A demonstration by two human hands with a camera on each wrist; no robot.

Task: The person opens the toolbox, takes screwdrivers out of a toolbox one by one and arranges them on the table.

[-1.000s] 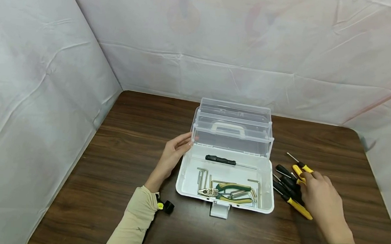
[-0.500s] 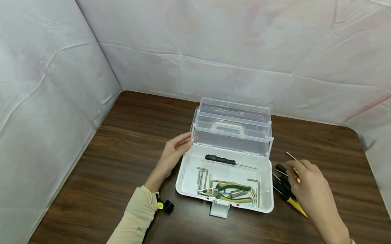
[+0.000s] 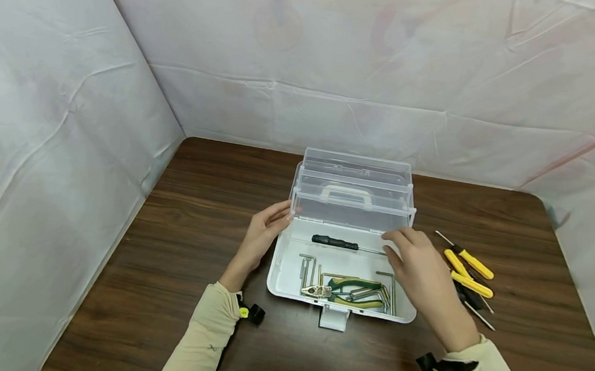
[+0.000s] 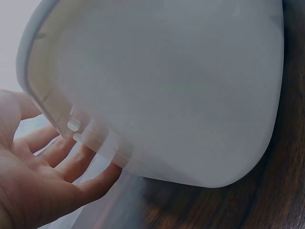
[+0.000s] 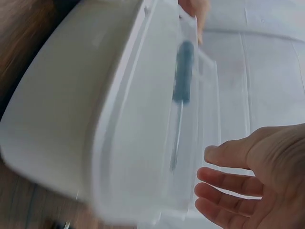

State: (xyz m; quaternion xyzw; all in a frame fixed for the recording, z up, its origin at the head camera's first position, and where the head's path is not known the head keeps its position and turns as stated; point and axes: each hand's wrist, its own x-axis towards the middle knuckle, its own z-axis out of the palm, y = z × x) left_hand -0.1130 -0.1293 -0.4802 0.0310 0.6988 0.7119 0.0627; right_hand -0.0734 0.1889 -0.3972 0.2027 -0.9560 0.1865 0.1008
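A white toolbox (image 3: 354,263) stands open on the table, its clear tiered lid (image 3: 355,190) raised at the back. My left hand (image 3: 259,238) holds the lid's left edge, thumb in front and fingers behind; they show through the clear plastic in the left wrist view. Over the box's right side hovers my right hand (image 3: 419,265), its fingers loosely bent with nothing between them, near the lid's lower right corner. Inside the box lie a black screwdriver (image 3: 335,242), pliers (image 3: 357,284) with green and yellow handles, and several hex keys (image 3: 314,271).
A loose pile of screwdrivers (image 3: 475,263) with yellow and black handles lies right of the box, partly hidden by the right hand and forearm. The latch (image 3: 334,319) hangs off the box front. White cloth walls (image 3: 303,116) border the wooden table (image 3: 207,201).
My right hand has left the pile of screwdrivers and moved left to the box's right side. The left hand and the box have stayed put.
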